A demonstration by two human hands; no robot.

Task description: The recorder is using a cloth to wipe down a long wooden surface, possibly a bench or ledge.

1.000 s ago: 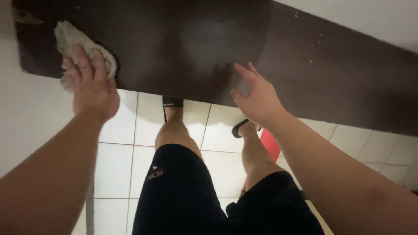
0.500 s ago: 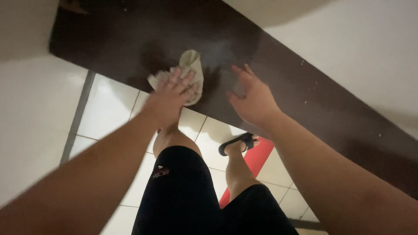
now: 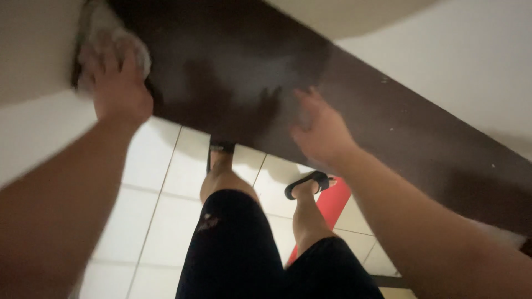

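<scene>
Pale crumpled cloth (image 3: 113, 41) pressed flat on the dark brown shelf (image 3: 233, 61), now up at the shelf's far left end, hard against the pale wall (image 3: 33, 50). Half a second back, lying near the middle of the board, just beside the other hand; swept well to the left since then. Blurred by motion, so folds not readable.

Left hand (image 3: 119, 91) spread over the cloth, palm down, fingers (image 3: 102, 61) extended and bearing on the fabric rather than curled round it; whether any fold is pinched underneath, impossible to tell. Forearm stretched out long toward the left corner.

Right hand (image 3: 321, 130) laid open on the front part of the shelf, fingers loose and splayed, grasping nothing, in much the same spot as before. Well apart from the left hand now, where earlier nearly touching.

A dull smeared sheen across the board between the two hands.

Below the shelf edge: black shorts (image 3: 238, 249), bare legs, black sandals (image 3: 305, 182) on white floor tiles (image 3: 160, 182), a red strip (image 3: 327, 210) on the floor beside the right foot. White wall (image 3: 460, 66) behind the shelf to the right.
</scene>
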